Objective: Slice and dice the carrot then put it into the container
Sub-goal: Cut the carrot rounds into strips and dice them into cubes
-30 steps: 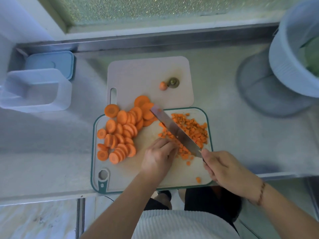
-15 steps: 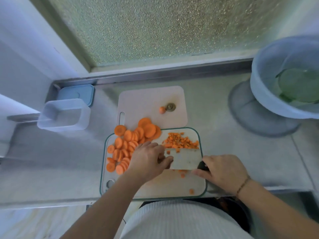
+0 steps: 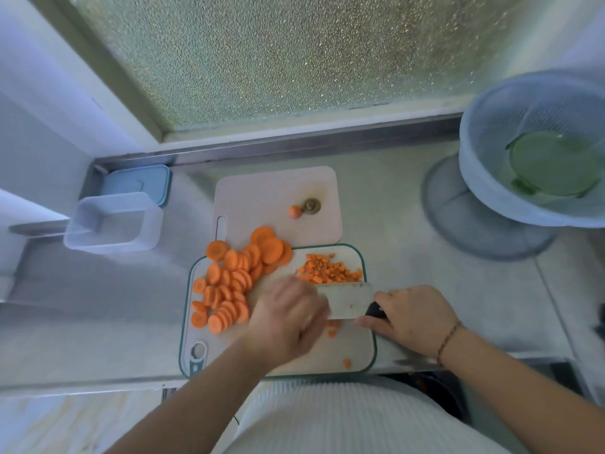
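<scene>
We are holding the knife (image 3: pixel 348 301) with our right hand (image 3: pixel 414 317), the fingers curling around its dark handle, and the wide blade is lying almost flat over the green-edged cutting board (image 3: pixel 357 350). Our left hand (image 3: pixel 289 317) is resting beside the blade's left end with the fingers bent; it is blurred, so we cannot tell if it is holding anything. Just behind the blade the diced carrot (image 3: pixel 329 271) is sitting in a small heap, and a few cubes are lying near the board's front edge. To the left the carrot slices (image 3: pixel 235 280) are spreading over the board and onto the pink board (image 3: pixel 278 198) behind it, where the carrot end (image 3: pixel 295 212) is lying. The clear container (image 3: pixel 114 222) is standing well apart on the worktop (image 3: pixel 399 267), far left, with a blue lid (image 3: pixel 136 181) behind it. A pale colander (image 3: pixel 530 149) is standing at the right
</scene>
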`<state>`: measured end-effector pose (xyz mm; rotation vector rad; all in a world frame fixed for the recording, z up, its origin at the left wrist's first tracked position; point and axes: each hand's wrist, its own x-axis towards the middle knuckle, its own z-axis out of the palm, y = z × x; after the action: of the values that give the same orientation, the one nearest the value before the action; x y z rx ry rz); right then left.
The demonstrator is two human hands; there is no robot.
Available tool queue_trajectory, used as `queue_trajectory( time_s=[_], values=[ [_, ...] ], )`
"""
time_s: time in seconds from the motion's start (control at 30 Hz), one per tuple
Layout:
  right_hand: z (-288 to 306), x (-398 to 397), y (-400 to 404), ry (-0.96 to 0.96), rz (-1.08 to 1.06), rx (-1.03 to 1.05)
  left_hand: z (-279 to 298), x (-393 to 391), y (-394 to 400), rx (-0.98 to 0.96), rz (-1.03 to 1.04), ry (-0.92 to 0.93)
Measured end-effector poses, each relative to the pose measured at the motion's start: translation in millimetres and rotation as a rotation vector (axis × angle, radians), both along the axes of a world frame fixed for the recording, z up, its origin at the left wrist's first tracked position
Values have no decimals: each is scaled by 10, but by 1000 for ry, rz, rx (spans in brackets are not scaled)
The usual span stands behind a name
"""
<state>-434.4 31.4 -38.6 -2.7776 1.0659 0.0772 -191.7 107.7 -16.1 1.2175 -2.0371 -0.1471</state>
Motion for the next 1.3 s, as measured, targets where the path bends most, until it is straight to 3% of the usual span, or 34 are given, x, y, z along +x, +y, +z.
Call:
queue_trajectory(
  time_s=[0.1, 0.23, 0.47, 0.67, 0.9, 1.03, 1.13, 1.2, 1.3],
  values=[
    [0, -34, -47, 10, -92, 114, -172, -29, 315, -4, -395, -210],
    [68, -15, -38, -42, -240, 312, -706, -123, 393, 163, -431, -438],
    [11, -64, 21, -285, -440, 538, -920, -135, 313, 144, -411, -328],
    [43, -87, 81, -357, -548, 618, -925, 7, 260, 170, -414, -254],
    [176, -63, 95, -467, -670, 646, -697, 52, -268, 114, -40, -176],
    [181, -68, 84, -457, -697, 641, -712, 251, -477, 124, -136, -243],
    [183, -67, 68, -463, -709, 635, -592, 557, -735, 269, 108, -287],
    [194, -56, 77, -468, -719, 643, -499, 775, -878, 489, 266, -423],
    [220, -18, 104, -488, -748, 659, -467, 964, -976, 591, 181, -594]
  ],
)
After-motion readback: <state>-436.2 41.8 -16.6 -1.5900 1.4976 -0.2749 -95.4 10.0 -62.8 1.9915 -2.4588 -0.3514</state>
